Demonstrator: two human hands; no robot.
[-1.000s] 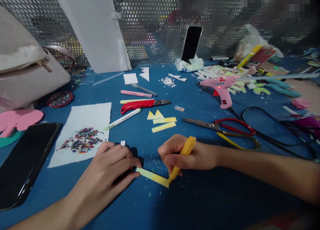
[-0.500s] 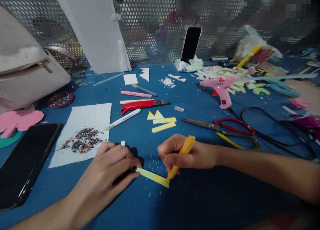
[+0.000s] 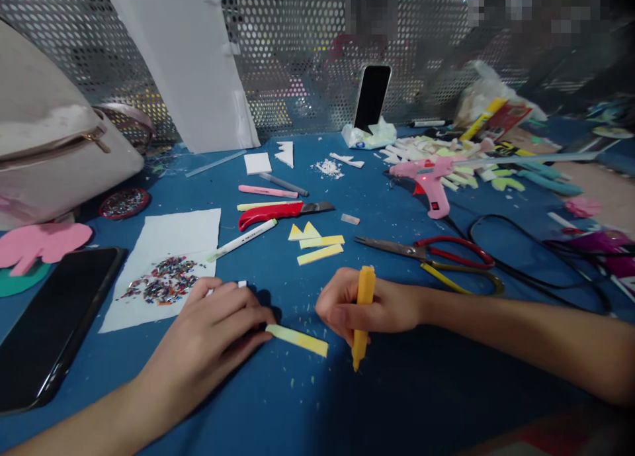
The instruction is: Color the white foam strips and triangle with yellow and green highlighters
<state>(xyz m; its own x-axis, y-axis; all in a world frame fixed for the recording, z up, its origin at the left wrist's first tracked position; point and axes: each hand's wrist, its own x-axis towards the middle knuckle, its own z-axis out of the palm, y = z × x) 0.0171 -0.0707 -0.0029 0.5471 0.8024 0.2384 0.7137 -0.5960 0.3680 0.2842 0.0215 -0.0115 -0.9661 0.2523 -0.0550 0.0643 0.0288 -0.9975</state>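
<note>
Between the thumb and fingers of my left hand (image 3: 213, 337) is the left end of a narrow strip (image 3: 300, 340), pale green there and deeper yellow toward its right end. My right hand (image 3: 364, 304) grips an orange-yellow marker (image 3: 366, 290) nearly upright, its tip pointing down to the right of the strip and apart from it. Beyond my hands lie two more yellow strips (image 3: 321, 254) and two small yellow triangles (image 3: 303, 231). A small white piece (image 3: 242, 284) shows just behind my left fingers.
A red-handled knife (image 3: 278, 212), a white marker (image 3: 245, 239) and a pink marker (image 3: 268, 191) lie ahead. Scissors (image 3: 431, 251) and a pink glue gun (image 3: 429, 181) with its cable are at right. At left are a phone (image 3: 59, 323) and a paper sheet (image 3: 183, 228) bearing glittery bits.
The marker tip has left the strip's right end and moved right, and the marker stands more upright. My left hand stays on the strip. The whole view has shifted slightly.
</note>
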